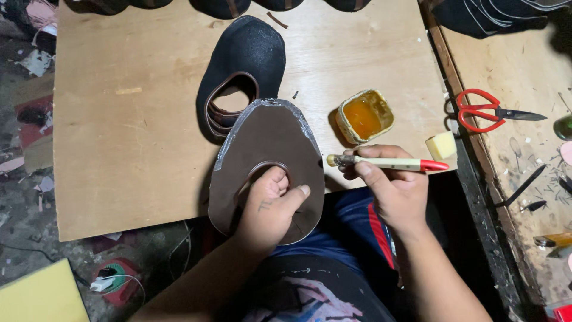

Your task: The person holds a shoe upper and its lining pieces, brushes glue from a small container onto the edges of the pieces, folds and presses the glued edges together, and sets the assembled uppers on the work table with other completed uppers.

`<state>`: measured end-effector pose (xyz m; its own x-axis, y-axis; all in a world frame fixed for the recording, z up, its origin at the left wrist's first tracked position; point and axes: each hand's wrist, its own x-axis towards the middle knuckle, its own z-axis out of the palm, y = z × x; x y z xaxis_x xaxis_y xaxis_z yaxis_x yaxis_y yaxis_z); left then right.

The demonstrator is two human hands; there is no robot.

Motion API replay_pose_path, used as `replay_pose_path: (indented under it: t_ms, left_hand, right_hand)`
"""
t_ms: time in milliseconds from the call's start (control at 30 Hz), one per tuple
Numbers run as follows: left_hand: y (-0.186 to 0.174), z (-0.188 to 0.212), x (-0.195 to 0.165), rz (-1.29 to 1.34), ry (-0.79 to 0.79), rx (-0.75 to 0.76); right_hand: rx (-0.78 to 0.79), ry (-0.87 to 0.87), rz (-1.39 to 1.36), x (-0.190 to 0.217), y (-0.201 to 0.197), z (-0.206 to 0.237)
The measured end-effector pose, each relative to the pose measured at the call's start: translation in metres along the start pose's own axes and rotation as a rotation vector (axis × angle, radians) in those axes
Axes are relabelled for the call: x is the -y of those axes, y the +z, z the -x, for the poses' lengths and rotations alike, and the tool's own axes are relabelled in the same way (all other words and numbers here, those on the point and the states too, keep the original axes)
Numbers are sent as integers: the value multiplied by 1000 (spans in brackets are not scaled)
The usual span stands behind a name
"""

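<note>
My left hand [271,206] grips a brown shoe upper piece [262,146] by its round opening, thumb on top, holding it flat over the board's front edge. Its far rim shows a pale glossy band. My right hand [390,182] holds a glue brush [387,162] with a cream and red handle, its bristle tip pointing left at the piece's right edge. A small open tin of amber glue [364,116] stands just beyond the brush. A black upper piece [244,56] with a brown-lined opening lies on the wooden board [131,131], partly under the brown one.
Red-handled scissors [485,111] lie on the bench to the right. A pale yellow block [441,145] sits at the board's right edge. More dark shoe pieces line the far edge [226,6]. A yellow sheet [42,295] lies on the littered floor at lower left.
</note>
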<state>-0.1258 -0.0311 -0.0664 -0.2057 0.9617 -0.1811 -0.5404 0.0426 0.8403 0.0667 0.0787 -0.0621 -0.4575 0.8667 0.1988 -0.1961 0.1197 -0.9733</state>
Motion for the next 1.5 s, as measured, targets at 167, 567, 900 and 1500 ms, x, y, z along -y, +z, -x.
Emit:
replay_pose_path:
  t_ms: [167, 567, 900, 1500]
  left_hand:
    - [3, 6, -10, 46, -68, 3]
    - [-2, 8, -2, -72, -8, 89]
    - [-6, 7, -7, -86, 30, 32]
    - [3, 4, -13, -103, 167, -86]
  right_hand:
    - [53, -50, 106, 1, 10, 2]
    - [150, -135, 121, 17, 7, -11]
    - [267, 15, 105, 14, 11, 0]
    - [195, -208, 360, 26, 22, 21]
